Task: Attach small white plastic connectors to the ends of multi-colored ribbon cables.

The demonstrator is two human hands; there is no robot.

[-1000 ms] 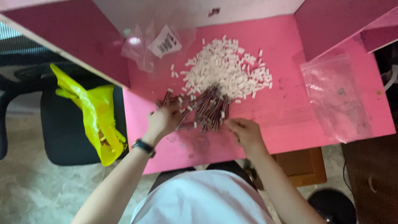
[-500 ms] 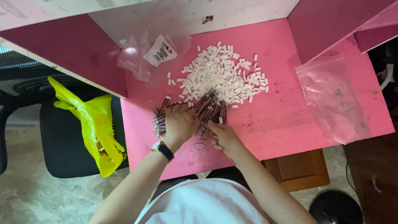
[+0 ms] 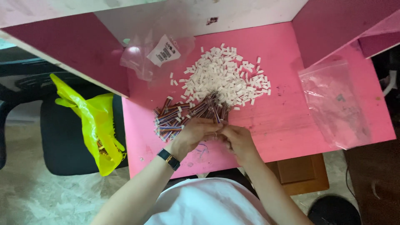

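Note:
On the pink table [image 3: 287,116] lies a heap of small white plastic pieces [image 3: 223,79]. Just in front of it is a pile of short multicoloured ribbon wire bundles [image 3: 183,114]. My left hand [image 3: 193,134], with a dark watch at the wrist, and my right hand [image 3: 237,139] meet at the near edge of the wire pile, fingers closed together over something small. What is pinched between them is hidden by the fingers.
A crumpled clear bag with a white label [image 3: 156,54] lies at the back left. Another clear plastic bag [image 3: 333,104] lies at the right. A yellow plastic bag [image 3: 93,121] hangs over a black chair [image 3: 62,141] to the left. Dark pink partitions [image 3: 79,50] flank the table.
My hands were apart on either side of the wire pile; they have come together in front of it. The camera view has shifted slightly.

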